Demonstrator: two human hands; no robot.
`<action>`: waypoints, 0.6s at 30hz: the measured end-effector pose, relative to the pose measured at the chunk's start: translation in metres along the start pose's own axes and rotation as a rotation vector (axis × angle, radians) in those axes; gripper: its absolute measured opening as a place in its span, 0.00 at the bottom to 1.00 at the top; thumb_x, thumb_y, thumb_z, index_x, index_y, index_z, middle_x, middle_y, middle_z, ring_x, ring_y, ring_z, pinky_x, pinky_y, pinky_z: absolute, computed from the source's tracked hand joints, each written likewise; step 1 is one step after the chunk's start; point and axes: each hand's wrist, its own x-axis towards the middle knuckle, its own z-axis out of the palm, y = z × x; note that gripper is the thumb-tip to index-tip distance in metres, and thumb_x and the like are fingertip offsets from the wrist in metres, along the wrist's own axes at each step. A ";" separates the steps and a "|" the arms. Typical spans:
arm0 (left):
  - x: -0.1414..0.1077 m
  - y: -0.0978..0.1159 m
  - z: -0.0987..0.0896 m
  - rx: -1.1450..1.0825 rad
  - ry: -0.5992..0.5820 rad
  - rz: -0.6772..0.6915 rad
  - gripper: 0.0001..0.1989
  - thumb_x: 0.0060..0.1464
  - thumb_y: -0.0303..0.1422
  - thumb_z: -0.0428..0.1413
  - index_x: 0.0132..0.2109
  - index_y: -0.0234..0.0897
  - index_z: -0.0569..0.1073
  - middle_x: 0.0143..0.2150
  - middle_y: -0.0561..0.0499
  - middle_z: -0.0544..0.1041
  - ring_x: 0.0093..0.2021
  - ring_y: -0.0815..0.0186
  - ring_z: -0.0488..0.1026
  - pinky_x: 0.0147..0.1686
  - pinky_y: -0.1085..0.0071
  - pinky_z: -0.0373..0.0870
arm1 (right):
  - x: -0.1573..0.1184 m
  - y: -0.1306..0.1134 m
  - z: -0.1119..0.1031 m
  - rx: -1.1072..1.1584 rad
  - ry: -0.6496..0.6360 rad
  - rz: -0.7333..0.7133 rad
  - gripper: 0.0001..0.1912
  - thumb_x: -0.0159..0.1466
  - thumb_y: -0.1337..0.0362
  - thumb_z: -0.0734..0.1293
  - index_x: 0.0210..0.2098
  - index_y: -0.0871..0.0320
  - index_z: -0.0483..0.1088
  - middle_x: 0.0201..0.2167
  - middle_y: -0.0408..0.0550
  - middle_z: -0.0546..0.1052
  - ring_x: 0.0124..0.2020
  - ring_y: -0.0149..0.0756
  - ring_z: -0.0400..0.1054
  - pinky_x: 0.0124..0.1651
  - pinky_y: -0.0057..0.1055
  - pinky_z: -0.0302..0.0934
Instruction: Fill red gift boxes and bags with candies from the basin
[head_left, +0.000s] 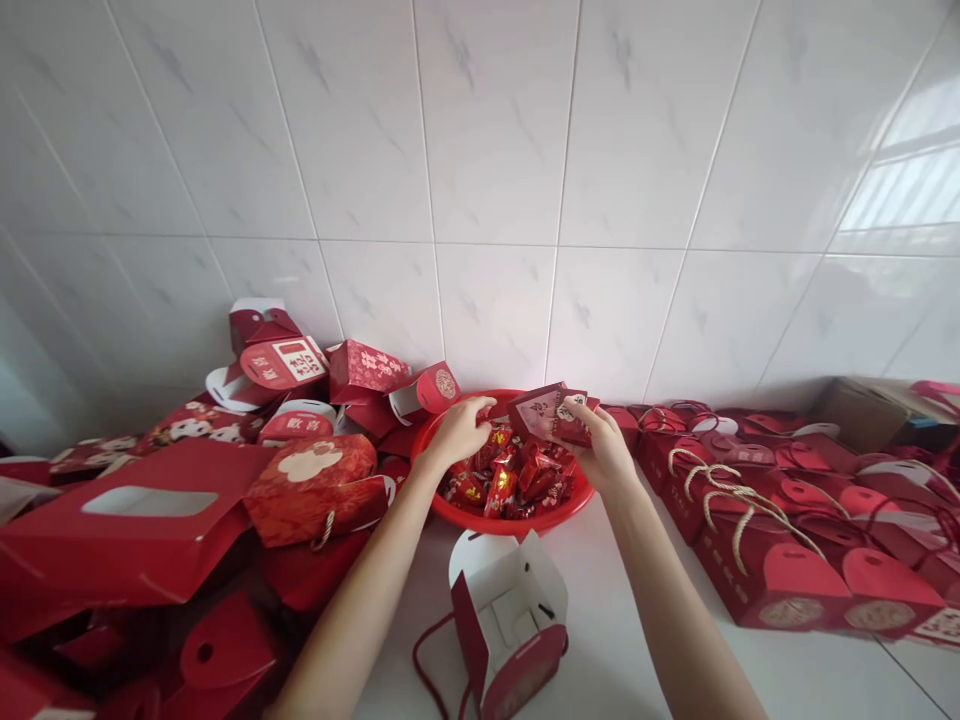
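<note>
A round red basin (517, 522) stands against the tiled wall with several red-wrapped sweets (501, 482) in it. Over its left side is my left hand (466, 432), fingers curled together at a bit of red wrapping; what they hold is too small to name. My right hand (600, 440) grips flat dark-red printed packets (541, 412) above the basin's right side. In front of the basin, between my forearms, an open red box (510, 630) with a white inside and a dark-red cord shows its inner floor.
Red boxes and bags (135, 510) lie heaped at the left. On the right, rows of closed red boxes (795, 590) with cord handles stand on the white surface (600, 600). A brown carton (862, 410) is behind them, near the wall (495, 130).
</note>
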 end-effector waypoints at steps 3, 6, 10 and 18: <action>-0.002 0.001 0.005 0.129 -0.176 0.066 0.19 0.53 0.23 0.51 0.49 0.38 0.79 0.52 0.48 0.81 0.52 0.60 0.77 0.56 0.68 0.70 | 0.003 0.002 -0.002 -0.008 0.038 0.001 0.13 0.46 0.61 0.78 0.26 0.58 0.73 0.25 0.44 0.81 0.27 0.37 0.76 0.32 0.33 0.74; 0.000 0.008 0.016 0.294 -0.487 0.019 0.17 0.54 0.32 0.57 0.51 0.40 0.79 0.53 0.47 0.81 0.52 0.57 0.77 0.52 0.68 0.71 | 0.006 0.007 -0.003 -0.021 0.073 0.010 0.13 0.46 0.62 0.78 0.26 0.58 0.72 0.25 0.44 0.80 0.26 0.37 0.76 0.31 0.31 0.73; 0.008 0.014 0.028 0.409 -0.656 -0.044 0.15 0.42 0.27 0.62 0.41 0.41 0.82 0.44 0.47 0.84 0.45 0.54 0.79 0.40 0.69 0.73 | 0.016 0.021 -0.008 -0.034 0.118 0.023 0.12 0.45 0.62 0.77 0.25 0.57 0.71 0.24 0.43 0.80 0.24 0.35 0.74 0.27 0.28 0.69; 0.027 -0.008 0.002 0.282 -0.310 -0.043 0.18 0.40 0.21 0.58 0.37 0.42 0.84 0.45 0.46 0.83 0.46 0.51 0.79 0.46 0.65 0.71 | 0.026 0.040 -0.019 -0.011 0.126 0.095 0.09 0.46 0.62 0.74 0.24 0.57 0.71 0.21 0.43 0.78 0.19 0.31 0.69 0.24 0.26 0.66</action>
